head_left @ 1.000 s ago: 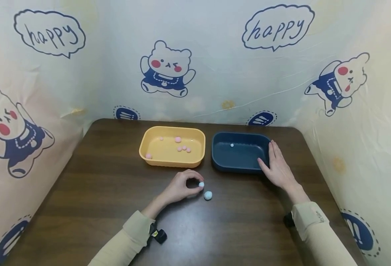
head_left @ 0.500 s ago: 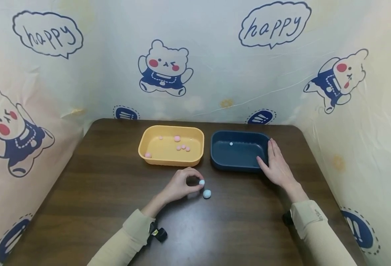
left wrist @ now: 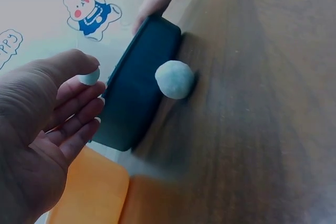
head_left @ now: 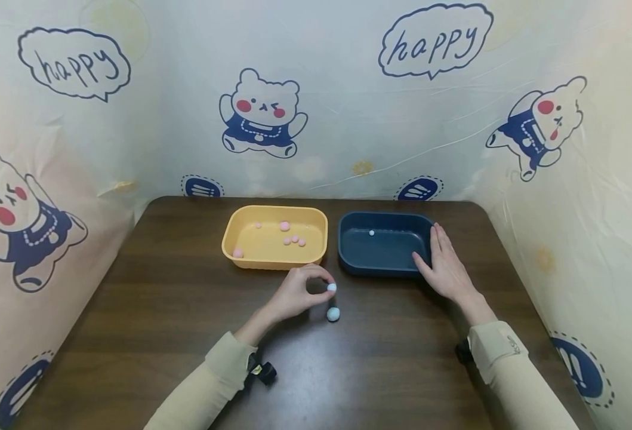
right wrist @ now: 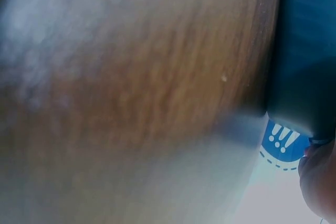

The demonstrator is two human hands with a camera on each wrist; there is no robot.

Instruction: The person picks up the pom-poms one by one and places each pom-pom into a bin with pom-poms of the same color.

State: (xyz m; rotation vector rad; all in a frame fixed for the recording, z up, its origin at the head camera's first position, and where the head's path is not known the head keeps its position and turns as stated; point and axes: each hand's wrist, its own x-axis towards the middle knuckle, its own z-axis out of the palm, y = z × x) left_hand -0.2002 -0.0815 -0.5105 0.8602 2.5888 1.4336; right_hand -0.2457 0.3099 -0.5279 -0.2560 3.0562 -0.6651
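Observation:
Between thumb and index finger, my left hand (head_left: 299,292) pinches a small light-blue ball (head_left: 332,288), raised over the table in front of the two trays. A larger light-blue ball (head_left: 333,314) lies on the wood just below it in the head view; the left wrist view shows this ball (left wrist: 175,80) as slightly lumpy. My right hand (head_left: 447,269) rests on the right end of the dark blue tray (head_left: 385,269), fingers straight along its outer side and thumb at the near rim. Inside that tray sits one tiny light-blue ball (head_left: 372,233).
Left of the blue tray stands a yellow tray (head_left: 273,264) holding several pink balls (head_left: 285,226) of different sizes. Both trays are near the back of the brown wooden table (head_left: 149,334). A printed curtain (head_left: 337,119) encloses the table at the back and sides.
My left hand has lifted the small light-blue ball off the table and moved slightly forward and right with it. My right hand has stayed on the blue tray.

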